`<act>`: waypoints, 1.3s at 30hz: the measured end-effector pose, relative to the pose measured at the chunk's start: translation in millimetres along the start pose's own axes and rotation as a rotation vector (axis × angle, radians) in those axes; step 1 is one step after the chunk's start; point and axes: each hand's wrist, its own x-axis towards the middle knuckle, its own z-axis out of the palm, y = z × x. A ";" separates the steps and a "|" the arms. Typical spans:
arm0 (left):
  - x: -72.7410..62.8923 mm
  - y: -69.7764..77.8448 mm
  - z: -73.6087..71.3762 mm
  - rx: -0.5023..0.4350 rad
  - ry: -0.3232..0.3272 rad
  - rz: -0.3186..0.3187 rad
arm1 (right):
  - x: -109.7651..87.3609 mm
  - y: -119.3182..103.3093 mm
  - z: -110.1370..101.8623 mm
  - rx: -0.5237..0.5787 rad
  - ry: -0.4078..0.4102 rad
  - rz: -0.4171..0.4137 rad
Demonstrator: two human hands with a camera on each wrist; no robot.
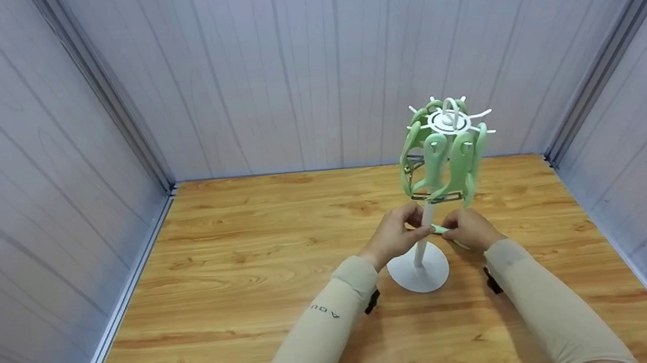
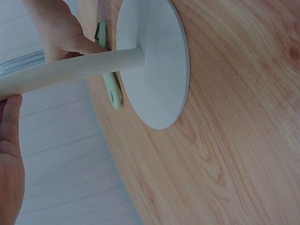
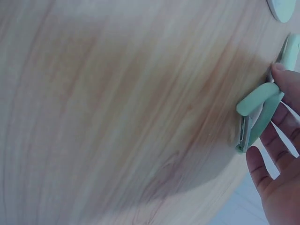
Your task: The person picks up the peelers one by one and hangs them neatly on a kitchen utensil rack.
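Note:
A white stand with a round base (image 1: 418, 273) and upright pole (image 2: 75, 67) bears several light green peelers (image 1: 459, 164) on its hooks, metal blades at the bottom. My left hand (image 1: 395, 235) holds the pole between thumb and fingers below the hanging peelers. Right of the pole, my right hand (image 1: 473, 229) pinches a light green peeler (image 3: 265, 105), its metal blade showing in the right wrist view. A green handle with a hole in its end (image 2: 113, 91) shows beyond the pole in the left wrist view. Whether it belongs to the gripped peeler I cannot tell.
The wooden table (image 1: 237, 275) is bounded by pale panelled walls (image 1: 288, 71) at the back and both sides. Free hooks (image 1: 482, 114) stick out from the top of the stand. Wood surface stretches away left of the stand.

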 end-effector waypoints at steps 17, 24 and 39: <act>-1.1 -1.4 0.8 0.013 0.003 0.015 | -22.6 -11.7 -19.0 0.180 0.136 0.052; -1.6 -3.8 0.4 0.003 0.006 0.011 | -32.6 -14.7 -28.8 0.202 0.259 -0.014; 0.0 -2.0 -0.2 -0.010 -0.004 0.021 | -44.5 -28.7 -45.9 0.200 0.412 -0.077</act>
